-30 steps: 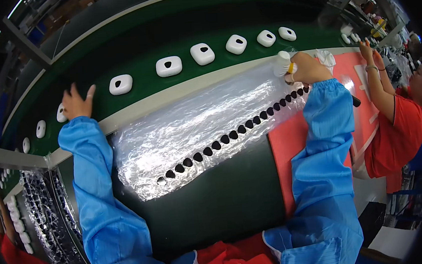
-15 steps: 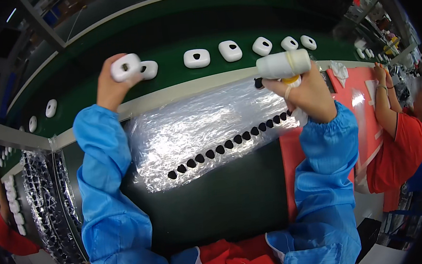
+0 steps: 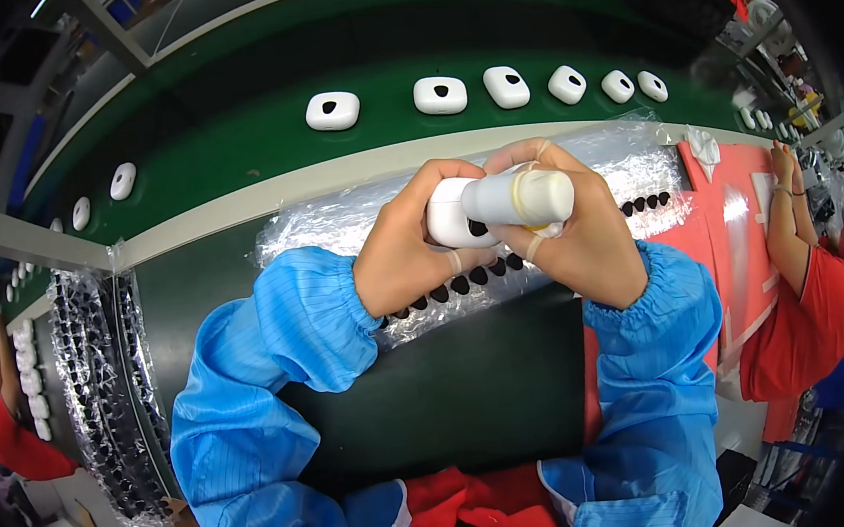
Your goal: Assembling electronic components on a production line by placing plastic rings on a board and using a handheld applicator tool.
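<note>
Over the middle of the bench my left hand [image 3: 402, 240] is closed around a white rounded case [image 3: 445, 209]. My right hand [image 3: 596, 238] grips a white cylindrical bottle [image 3: 497, 202] with a pale cap, its end overlapping the case's right side in this view. A dark patch shows on the case beside the right fingertips; whether they touch it is hidden. Pale finger covers wrap some fingertips. Under both hands lies a clear plastic sheet [image 3: 313, 218] with a slanting row of small black pads [image 3: 459, 285], partly covered by my hands.
Several similar white cases with black patches [image 3: 335, 124] stand along the green belt [image 3: 231, 145] beyond the pale ledge. Plastic-wrapped strips [image 3: 92, 393] lie at left. On the right are a red-pink sheet [image 3: 730, 287] and a co-worker's red sleeve [image 3: 798, 321].
My left hand has brought the white case from the belt inward to the bench's middle. My right hand has moved left with the bottle, and both hands now meet. The view has shifted slightly.
</note>
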A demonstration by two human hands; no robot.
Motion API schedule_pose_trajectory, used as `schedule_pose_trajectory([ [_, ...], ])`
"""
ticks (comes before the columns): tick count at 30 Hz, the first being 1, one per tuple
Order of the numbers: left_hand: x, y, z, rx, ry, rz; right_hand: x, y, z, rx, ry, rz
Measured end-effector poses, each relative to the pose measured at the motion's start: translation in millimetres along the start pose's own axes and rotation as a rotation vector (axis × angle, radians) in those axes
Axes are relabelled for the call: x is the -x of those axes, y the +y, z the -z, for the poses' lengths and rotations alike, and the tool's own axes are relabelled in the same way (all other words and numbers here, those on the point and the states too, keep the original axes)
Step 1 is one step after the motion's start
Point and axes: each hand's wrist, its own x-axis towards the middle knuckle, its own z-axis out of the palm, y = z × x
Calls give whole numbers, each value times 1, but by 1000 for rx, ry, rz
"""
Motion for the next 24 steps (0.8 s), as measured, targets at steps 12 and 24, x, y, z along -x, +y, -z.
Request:
schedule_pose_trajectory([
  [12, -1, 11, 13, 171, -56, 145, 1, 1, -2, 8, 94, 129],
  [24, -10, 2, 27, 51, -3, 163, -6, -4, 3, 81, 86, 146],
])
